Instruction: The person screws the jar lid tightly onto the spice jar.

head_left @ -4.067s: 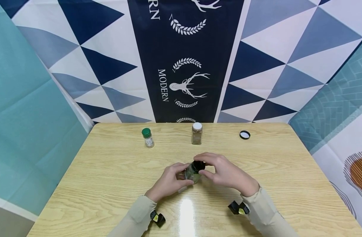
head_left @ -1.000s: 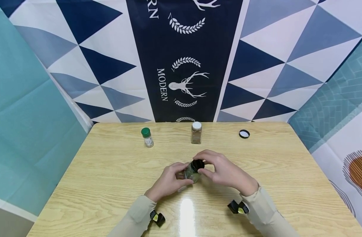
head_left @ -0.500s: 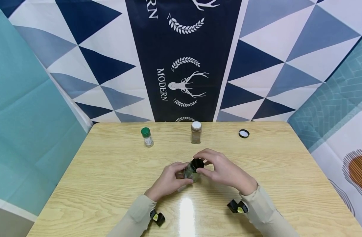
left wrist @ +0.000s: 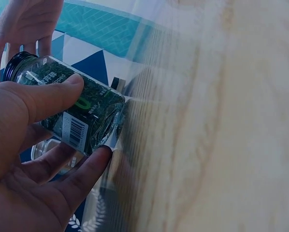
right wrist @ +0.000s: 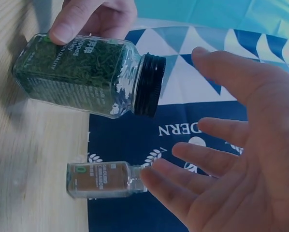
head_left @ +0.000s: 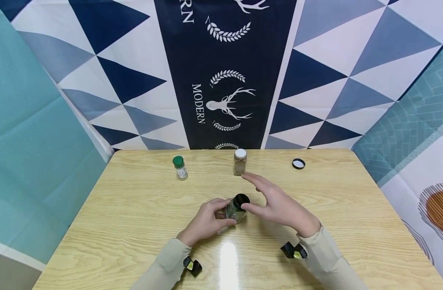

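Note:
My left hand [head_left: 208, 221] grips a glass spice jar [head_left: 234, 212] of chopped green parsley by its body, thumb on one side and fingers on the other. In the head view the jar tilts to the right, low over the table. A black cap [right wrist: 150, 84] sits on its neck. Beside the cap, my right hand [head_left: 279, 205] is spread with nothing held; its fingers [right wrist: 207, 159] are apart and point toward the jar. In the left wrist view the label and barcode of the parsley jar [left wrist: 81, 106] show beneath the thumb.
At the back of the wooden table [head_left: 134, 225] stand a brown spice jar with a white cap [head_left: 240, 163] and a small green-capped bottle [head_left: 180, 168]. A black lid with a white inside [head_left: 298, 163] lies at the back right. A patterned cloth [head_left: 225, 72] hangs behind.
My right hand has come off the black cap; its fingers have spread and moved up and away. The left hand still holds the parsley jar in the same spot.

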Motion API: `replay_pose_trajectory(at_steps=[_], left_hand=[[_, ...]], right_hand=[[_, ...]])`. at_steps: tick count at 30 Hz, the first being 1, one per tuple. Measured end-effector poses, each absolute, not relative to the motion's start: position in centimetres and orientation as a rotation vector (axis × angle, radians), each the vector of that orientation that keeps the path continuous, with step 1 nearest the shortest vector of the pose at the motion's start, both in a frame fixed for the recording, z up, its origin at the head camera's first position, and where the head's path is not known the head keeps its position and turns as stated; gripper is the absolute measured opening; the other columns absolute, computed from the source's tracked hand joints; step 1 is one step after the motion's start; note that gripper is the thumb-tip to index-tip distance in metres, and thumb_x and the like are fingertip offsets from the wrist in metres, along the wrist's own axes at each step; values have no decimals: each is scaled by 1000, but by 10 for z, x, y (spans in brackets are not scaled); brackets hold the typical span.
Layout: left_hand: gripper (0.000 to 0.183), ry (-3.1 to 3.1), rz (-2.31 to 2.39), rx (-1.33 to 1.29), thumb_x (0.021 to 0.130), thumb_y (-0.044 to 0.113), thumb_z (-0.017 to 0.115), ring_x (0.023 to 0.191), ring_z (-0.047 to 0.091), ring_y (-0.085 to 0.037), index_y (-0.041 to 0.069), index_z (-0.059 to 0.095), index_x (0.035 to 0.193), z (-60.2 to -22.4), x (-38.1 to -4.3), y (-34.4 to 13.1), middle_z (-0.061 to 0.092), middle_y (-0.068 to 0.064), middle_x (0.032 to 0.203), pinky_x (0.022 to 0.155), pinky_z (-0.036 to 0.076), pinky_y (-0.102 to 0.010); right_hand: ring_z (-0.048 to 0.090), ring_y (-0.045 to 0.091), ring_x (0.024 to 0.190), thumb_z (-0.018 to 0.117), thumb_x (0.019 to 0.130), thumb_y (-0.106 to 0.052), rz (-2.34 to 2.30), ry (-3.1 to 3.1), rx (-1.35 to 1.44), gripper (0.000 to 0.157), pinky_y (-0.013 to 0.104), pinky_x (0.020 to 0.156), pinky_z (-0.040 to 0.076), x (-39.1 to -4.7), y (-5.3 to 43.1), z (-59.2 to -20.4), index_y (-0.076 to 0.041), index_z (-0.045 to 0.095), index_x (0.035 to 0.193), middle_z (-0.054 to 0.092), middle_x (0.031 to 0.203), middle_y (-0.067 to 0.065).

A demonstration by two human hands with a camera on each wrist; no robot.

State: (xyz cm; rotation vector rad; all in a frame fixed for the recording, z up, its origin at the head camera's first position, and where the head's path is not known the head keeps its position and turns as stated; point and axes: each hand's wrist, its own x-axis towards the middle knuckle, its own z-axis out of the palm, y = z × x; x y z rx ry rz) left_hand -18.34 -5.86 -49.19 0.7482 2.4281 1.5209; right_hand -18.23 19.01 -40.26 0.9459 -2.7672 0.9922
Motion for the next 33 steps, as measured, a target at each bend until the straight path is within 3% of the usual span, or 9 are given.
replay_pose_trajectory(at_steps=[7, 12, 19, 33], left_hand=[[64, 2462, 1483, 730, 89, 26, 83, 113, 66, -19, 9, 58, 146, -490, -182, -58, 65, -6, 136, 91, 58, -23], [63, 2435, 1504, 718, 89, 24, 83, 113, 67, -20, 10, 59, 146, -490, -182, -58, 64, -7, 136, 91, 58, -20], [61, 2440, 1502, 725, 90, 24, 83, 117, 66, -21, 10, 60, 145, -489, -182, -59, 65, -6, 137, 92, 58, -21], [60, 2446, 1504, 742, 89, 24, 83, 113, 66, -18, 12, 61, 144, -488, -183, -58, 67, -4, 133, 91, 59, -23]], right_hand=[[42, 31, 148, 75, 94, -42, 967, -2770, 990, 77, 54, 118, 41, -180, 189, -401, -12, 42, 157, 42, 163, 11], [44, 33, 147, 76, 94, -26, 941, -2755, 1059, 66, 54, 117, 43, -178, 187, -403, -12, 50, 152, 42, 162, 11], [54, 31, 139, 74, 90, -6, 943, -2724, 1143, 55, 52, 113, 47, -177, 181, -405, -8, 59, 142, 57, 150, 10], [63, 29, 128, 69, 92, 1, 895, -2744, 1187, 39, 49, 105, 54, -179, 178, -407, -4, 68, 131, 66, 137, 8]])
